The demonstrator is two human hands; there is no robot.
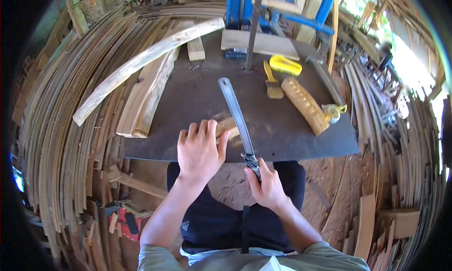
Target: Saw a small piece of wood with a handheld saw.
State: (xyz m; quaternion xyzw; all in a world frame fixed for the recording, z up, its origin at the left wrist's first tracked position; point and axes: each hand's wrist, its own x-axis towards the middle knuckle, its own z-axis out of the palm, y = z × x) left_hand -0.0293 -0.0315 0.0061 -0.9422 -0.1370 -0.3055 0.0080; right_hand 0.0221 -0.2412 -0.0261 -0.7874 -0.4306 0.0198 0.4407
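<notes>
My left hand (200, 151) presses down on a small piece of light wood (227, 126) that lies near the front edge of a dark metal table (197, 101). My right hand (267, 185) grips the handle of a long grey metal file (237, 115). The file's blade lies across the wood piece and points away from me toward the table's middle. Most of the wood piece is hidden under my left hand.
On the table lie a carved wooden piece (305, 105), a yellow brush (273, 83), a yellow-handled tool (285, 64), a hammer (325, 78) and curved planks (146, 59). A blue machine frame (282, 10) stands behind. Stacked wooden strips (61, 130) surround both sides.
</notes>
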